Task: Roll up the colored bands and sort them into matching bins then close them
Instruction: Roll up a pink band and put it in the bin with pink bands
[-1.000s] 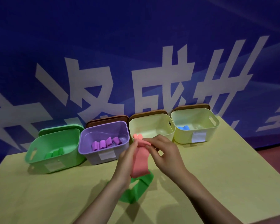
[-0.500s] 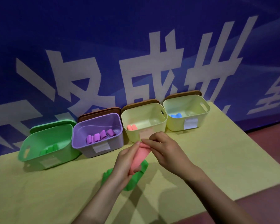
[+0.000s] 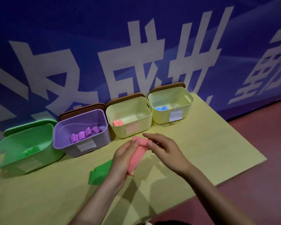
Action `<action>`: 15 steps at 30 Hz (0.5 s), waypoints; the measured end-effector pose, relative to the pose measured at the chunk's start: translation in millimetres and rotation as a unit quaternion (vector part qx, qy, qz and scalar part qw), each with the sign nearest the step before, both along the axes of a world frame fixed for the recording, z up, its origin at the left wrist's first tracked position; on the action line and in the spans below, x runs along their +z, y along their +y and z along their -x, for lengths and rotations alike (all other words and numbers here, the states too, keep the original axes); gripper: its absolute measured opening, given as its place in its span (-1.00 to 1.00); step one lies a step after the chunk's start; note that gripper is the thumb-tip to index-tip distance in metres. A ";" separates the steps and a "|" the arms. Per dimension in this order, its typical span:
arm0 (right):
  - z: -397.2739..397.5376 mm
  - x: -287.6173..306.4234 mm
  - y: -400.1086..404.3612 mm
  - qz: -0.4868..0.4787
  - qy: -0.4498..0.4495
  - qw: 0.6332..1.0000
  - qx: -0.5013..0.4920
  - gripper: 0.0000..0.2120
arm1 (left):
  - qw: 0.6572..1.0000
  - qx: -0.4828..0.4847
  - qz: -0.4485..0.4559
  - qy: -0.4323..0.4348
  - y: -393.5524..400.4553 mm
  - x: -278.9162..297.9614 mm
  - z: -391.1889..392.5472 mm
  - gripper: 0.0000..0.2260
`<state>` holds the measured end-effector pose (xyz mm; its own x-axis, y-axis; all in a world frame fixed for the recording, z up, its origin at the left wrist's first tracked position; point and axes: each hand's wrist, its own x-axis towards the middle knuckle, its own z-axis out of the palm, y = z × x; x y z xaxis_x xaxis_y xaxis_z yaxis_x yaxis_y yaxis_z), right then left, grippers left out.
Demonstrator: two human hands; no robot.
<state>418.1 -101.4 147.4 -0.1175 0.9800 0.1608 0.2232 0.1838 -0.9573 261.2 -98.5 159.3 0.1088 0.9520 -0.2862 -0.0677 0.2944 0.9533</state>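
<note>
Left hand (image 3: 122,161) gripping, right hand (image 3: 165,151) fingers pinching, forearms converging

Above the yellow-green table (image 3: 201,143), the left hand (image 3: 120,161) grips a pink band (image 3: 137,155) while the right hand (image 3: 165,151) pinches its rolled top end. A green band (image 3: 99,173) lies beside them. Four open bins line the blue wall (image 3: 71,38).

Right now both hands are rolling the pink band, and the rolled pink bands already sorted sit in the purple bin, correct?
Not quite. The head view shows the rolled pink bands in the pale yellow plastic bin beside the purple one. Both hands, left and right, do hold the flat pink elastic band.
</note>
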 end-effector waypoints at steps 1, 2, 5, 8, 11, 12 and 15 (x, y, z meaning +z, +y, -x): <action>4.5 1.9 0.5 0.031 0.034 0.999 0.002 -0.80 | 1.000 0.011 -0.008 0.006 -0.2 0.4 0.7 -0.83; 8.7 3.7 1.2 0.046 0.057 0.997 0.008 -0.83 | 1.000 0.021 -0.014 0.014 0.1 0.3 1.7 -0.84; 18.8 9.8 3.4 0.044 0.079 0.996 0.011 -0.83 | 0.999 0.038 -0.024 0.027 1.0 -0.5 8.4 -0.81; 25.9 9.7 6.9 -0.004 0.032 0.999 0.001 -0.82 | 0.997 0.041 -0.013 0.065 5.0 -3.0 13.8 -0.66; 31.3 7.0 12.8 -0.067 -0.028 0.997 -0.003 -0.79 | 0.995 0.053 -0.007 0.084 10.3 -7.0 16.3 -0.73; 33.1 5.8 15.2 -0.085 -0.043 0.995 -0.009 -0.78 | 0.995 0.056 -0.010 0.076 11.5 -6.4 16.7 -0.76; 38.6 1.4 22.6 -0.135 -0.088 0.986 -0.034 -0.74 | 0.996 0.067 -0.029 0.050 13.7 -2.3 18.5 -0.80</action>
<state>379.5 -78.9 148.8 -0.1024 0.9105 0.4007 0.4013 0.4064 -0.8208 242.7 -84.9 157.0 -0.0469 0.9712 -0.2337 -0.0061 0.2337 0.9723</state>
